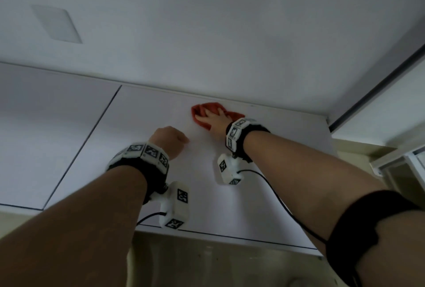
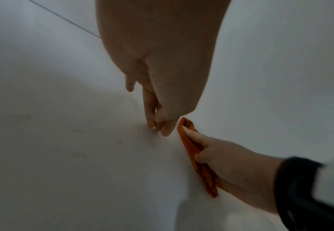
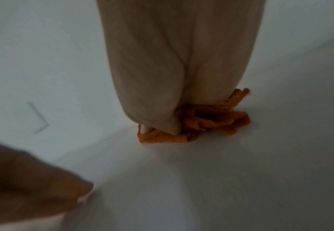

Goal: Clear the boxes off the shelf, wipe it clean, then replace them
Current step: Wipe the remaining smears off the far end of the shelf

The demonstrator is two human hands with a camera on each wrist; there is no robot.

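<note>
White shelf [image 1: 264, 171] under a white wall, boxes out of view, wiping step in hand.

An orange cloth [image 1: 208, 109] lies bunched on the shelf close to the back edge where shelf meets wall; the right hand [image 1: 212, 117] presses it flat with fingers spread and nearly straight, which keeps the cloth in broad contact with the surface and lets it reach the rear corner line. The left hand [image 1: 170, 140] rests just beside it on the bare shelf, fingers curled under and holding nothing, probably as a brace for the raised reach. No box shows in any view, so clearing appears done and replacing is not yet begun.
</note>
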